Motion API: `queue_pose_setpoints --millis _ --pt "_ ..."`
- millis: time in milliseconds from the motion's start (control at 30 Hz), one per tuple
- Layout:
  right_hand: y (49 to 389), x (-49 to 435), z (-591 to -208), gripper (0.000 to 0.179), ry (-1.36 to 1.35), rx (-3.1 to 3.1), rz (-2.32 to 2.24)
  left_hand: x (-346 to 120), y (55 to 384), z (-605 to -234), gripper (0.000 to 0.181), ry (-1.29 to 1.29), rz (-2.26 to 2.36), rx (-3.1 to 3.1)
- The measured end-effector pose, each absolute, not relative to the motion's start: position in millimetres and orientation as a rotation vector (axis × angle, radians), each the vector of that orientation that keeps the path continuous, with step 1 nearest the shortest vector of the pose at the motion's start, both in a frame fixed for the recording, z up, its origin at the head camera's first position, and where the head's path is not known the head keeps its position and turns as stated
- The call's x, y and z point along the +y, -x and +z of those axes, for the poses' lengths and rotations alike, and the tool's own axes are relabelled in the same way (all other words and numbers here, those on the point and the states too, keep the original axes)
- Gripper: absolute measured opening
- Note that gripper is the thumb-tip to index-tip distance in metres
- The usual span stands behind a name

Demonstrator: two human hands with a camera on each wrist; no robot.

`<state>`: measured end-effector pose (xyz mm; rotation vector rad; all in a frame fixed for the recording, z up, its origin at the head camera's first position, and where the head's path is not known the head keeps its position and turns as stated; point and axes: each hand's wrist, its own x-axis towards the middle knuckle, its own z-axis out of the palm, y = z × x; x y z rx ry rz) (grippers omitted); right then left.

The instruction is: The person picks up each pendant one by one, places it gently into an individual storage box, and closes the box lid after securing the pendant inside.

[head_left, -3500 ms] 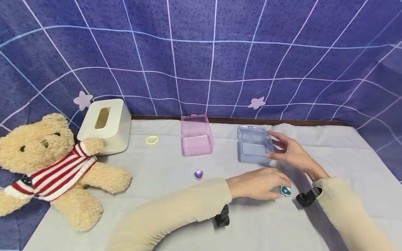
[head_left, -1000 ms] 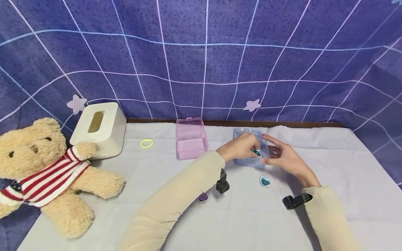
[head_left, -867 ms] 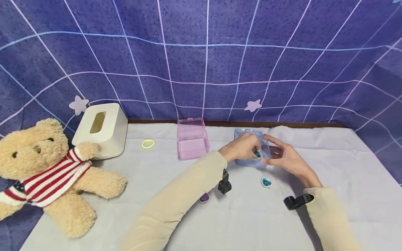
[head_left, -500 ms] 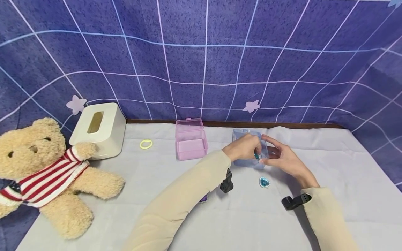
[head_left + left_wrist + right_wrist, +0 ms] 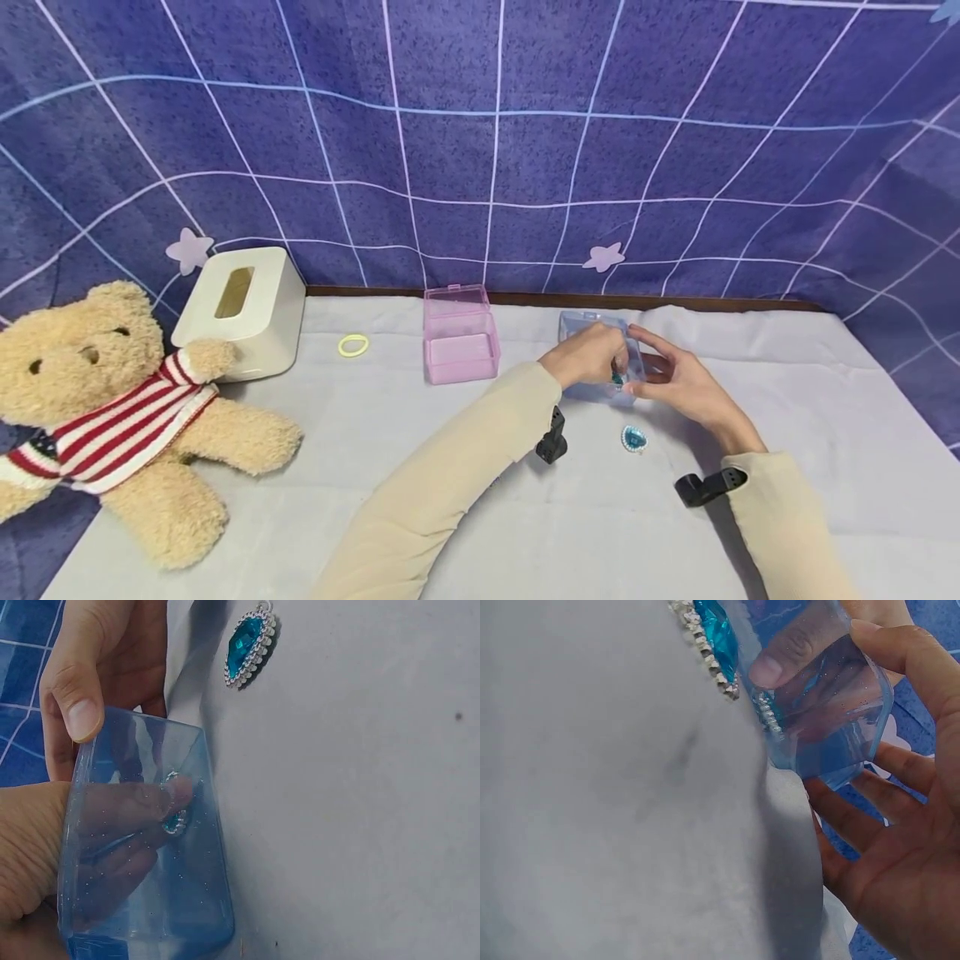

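Observation:
My left hand (image 5: 592, 354) reaches into the open clear blue plastic box (image 5: 600, 395), pinching a teal gem pendant with a beaded silvery border (image 5: 175, 822). Through the box wall, the left wrist view shows thumb and fingertips on that pendant, low inside. At the box's right side is my right hand (image 5: 693, 392), its thumb on the near rim and its other fingers spread along the far side. A second teal teardrop pendant (image 5: 633, 438) lies on the cloth in front of the box. My left sleeve hides nearly all of the purple heart-shaped gem.
Left of the blue box stands an open clear pink box (image 5: 461, 372). A yellow ring-shaped band (image 5: 353, 345), a white tissue box (image 5: 273, 333) and a teddy bear in a striped sweater (image 5: 142, 400) are farther left. A blue curtain (image 5: 450, 150) hangs behind the cloth-covered table.
From over the cloth, my left hand has moved into the blue box with a teal pendant, then slightly lower. The purple gem has shifted nearer and become covered by the sleeve. My right hand stays at the box.

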<state>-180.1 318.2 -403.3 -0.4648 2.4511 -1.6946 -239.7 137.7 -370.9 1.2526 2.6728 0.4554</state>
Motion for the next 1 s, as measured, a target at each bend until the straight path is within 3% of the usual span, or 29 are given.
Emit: queue_pose_setpoints --millis 200,433,633,733,867,1000 --pt "180.2 317.2 -404.2 0.085 0.471 2.446 -1.69 134.8 243.5 -371.3 0.016 -1.291 0.486 2.609" --pt "180.1 318.3 -403.5 0.086 0.412 2.458 -1.666 120.5 241.8 -353.8 0.039 -1.305 0.729 2.526" --pt "178.4 322.2 -403.1 0.085 0.441 2.45 -1.683 97.3 204.8 -340.1 0.039 -1.466 1.007 2.477" --pt "178.5 322.9 -403.3 0.084 0.467 2.45 -1.684 87.5 181.5 -346.2 0.049 -1.515 1.013 2.43" --pt "178.6 320.3 -403.5 0.082 0.475 2.482 -1.663 83.2 161.9 -363.5 0.068 -1.569 0.841 2.391" --pt "178.3 316.5 -405.6 0.082 0.466 2.5 -1.661 90.4 159.4 -379.9 0.06 -1.678 0.586 2.393"
